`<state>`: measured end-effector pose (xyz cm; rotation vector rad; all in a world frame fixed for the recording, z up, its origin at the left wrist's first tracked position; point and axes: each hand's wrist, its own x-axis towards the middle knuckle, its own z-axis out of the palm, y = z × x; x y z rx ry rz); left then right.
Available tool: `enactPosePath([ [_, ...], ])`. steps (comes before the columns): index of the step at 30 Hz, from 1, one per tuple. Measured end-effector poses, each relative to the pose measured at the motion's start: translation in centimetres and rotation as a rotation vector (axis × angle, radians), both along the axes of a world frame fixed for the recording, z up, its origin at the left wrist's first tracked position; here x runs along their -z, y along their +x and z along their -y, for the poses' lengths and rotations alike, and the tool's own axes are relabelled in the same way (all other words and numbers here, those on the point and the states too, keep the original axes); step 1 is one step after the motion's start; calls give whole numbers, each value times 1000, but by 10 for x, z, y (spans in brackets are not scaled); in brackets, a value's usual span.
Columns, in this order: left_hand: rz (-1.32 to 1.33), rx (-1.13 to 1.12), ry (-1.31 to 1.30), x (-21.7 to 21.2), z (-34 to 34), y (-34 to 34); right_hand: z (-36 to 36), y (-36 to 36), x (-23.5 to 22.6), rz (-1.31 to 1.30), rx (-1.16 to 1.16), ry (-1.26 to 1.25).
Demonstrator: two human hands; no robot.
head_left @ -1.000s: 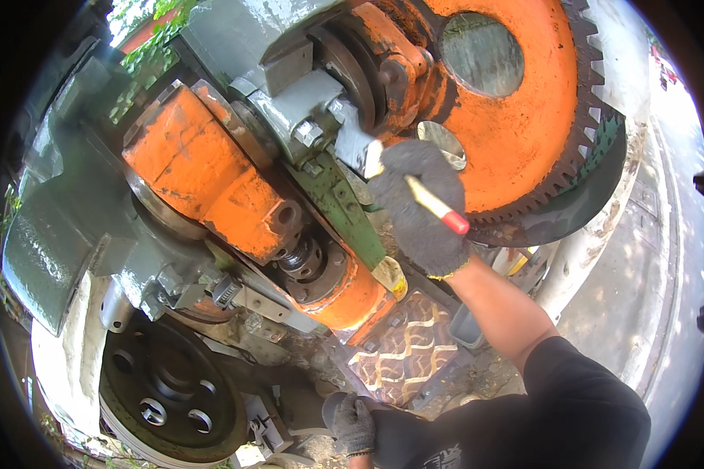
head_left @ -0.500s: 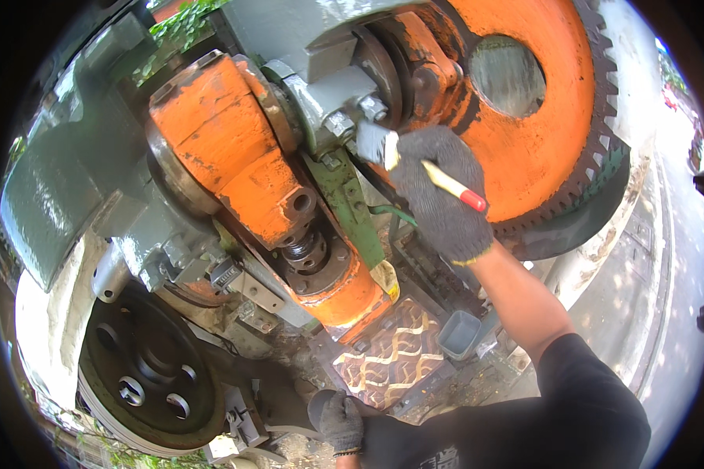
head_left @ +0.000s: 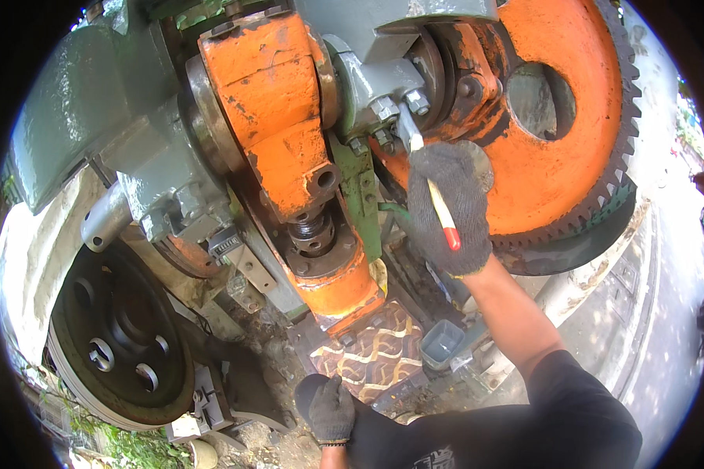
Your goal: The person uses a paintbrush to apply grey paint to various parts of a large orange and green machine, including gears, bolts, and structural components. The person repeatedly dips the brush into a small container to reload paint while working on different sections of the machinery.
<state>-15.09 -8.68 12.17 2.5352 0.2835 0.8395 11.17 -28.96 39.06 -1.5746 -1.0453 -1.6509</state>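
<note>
My right hand (head_left: 448,205), in a dark knit glove, is closed round a paintbrush (head_left: 440,205) with a pale handle and red end. Grey-coated bristles touch or nearly touch the grey bearing cap (head_left: 379,82), between its two hex bolts (head_left: 418,102). Behind this hand is the large orange gear wheel (head_left: 559,184). Low in the picture, my left hand (head_left: 332,410), also gloved, lies on a dark rounded shape that looks like my knee (head_left: 309,391), with its fingers partly showing. Left of the brush stands the orange connecting arm (head_left: 270,102), its paint chipped, above a threaded screw (head_left: 311,228).
A grey plastic tub (head_left: 442,344) sits near a patterned sheet (head_left: 371,352) on the machine's bed. At lower left is a dark flywheel (head_left: 125,336) with round holes. Grey castings (head_left: 78,102) fill the upper left. Pavement (head_left: 602,336) lies to the right.
The brush has turned more upright, and its bristles have moved onto the bolted cap. My view has shifted, so the machine sits farther right at the top. My left hand stays low.
</note>
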Motion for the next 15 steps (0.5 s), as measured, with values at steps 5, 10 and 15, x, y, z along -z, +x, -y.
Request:
enactPosePath([
  [5, 53, 3, 44, 21, 1, 4, -7, 11, 6, -57, -3, -8],
  [10, 59, 36, 112, 19, -3, 4, -6, 9, 5, 82, 23, 10],
  [15, 27, 32, 78, 43, -11, 3, -16, 17, 15, 19, -43, 44],
])
